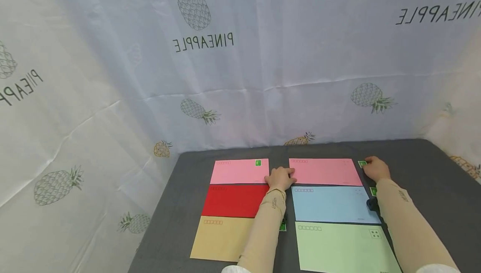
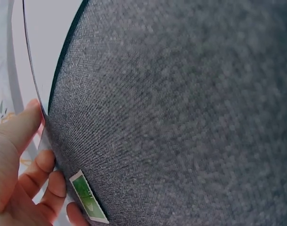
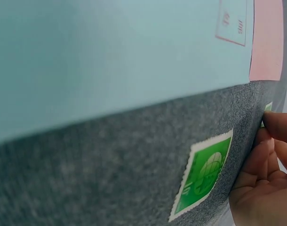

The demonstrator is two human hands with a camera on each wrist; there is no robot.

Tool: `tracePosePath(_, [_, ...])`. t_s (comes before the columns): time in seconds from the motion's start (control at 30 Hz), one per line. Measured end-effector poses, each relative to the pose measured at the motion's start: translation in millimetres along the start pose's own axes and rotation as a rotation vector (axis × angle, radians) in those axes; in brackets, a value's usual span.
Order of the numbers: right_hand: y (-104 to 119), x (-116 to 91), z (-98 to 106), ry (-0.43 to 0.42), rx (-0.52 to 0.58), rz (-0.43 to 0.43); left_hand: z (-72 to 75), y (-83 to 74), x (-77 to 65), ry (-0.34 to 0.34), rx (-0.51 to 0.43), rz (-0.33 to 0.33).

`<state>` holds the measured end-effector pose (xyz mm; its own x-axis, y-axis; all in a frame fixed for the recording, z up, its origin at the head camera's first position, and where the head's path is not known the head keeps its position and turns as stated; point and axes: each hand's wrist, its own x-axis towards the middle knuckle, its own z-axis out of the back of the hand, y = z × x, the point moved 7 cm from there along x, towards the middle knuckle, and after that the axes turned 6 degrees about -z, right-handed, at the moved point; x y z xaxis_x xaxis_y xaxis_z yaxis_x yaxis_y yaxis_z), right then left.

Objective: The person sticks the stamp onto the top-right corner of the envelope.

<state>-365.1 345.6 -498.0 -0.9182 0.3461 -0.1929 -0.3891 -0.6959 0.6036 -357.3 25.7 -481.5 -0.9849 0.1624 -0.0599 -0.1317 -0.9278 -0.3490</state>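
My left hand (image 1: 279,178) spans the gap between two pink envelopes. Its thumb and index finger touch the left edge of the right pink envelope (image 1: 321,172). Close to those fingers in the left wrist view lies a green stamp (image 2: 89,197). Past the right pink envelope's upper right corner, my right hand (image 1: 377,168) pinches a small green stamp (image 1: 362,164) between thumb and finger. Fingers cover much of that stamp in the right wrist view. Another green stamp (image 3: 204,172) lies on the dark cloth beside the blue envelope (image 1: 334,204).
The left pink envelope (image 1: 239,172) bears a green stamp (image 1: 258,163). Below it lie a red envelope (image 1: 234,200) and a yellow one (image 1: 221,239), partly under my left forearm. A light green envelope (image 1: 338,246) is at the front right. Pineapple-print curtains (image 1: 263,77) border the dark table (image 1: 165,223).
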Motion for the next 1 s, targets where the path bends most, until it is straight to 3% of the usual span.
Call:
tracePosePath(0.23, [-5.1,2.2,1.7,-0.029,0.027,-0.034,3.4,-4.1,-1.8,0.009,0.016,-0.011])
tracePosePath(0.57, [-9.4,-6.2,14.2,-0.163,0.059,0.001,9.0,-12.7,-7.6,0.015,0.022,-0.012])
tracePosePath(1.0, [5.3,-5.4,15.5,-0.137,0.123,0.068,4.9,-3.6,-3.7,0.023,0.003,-0.016])
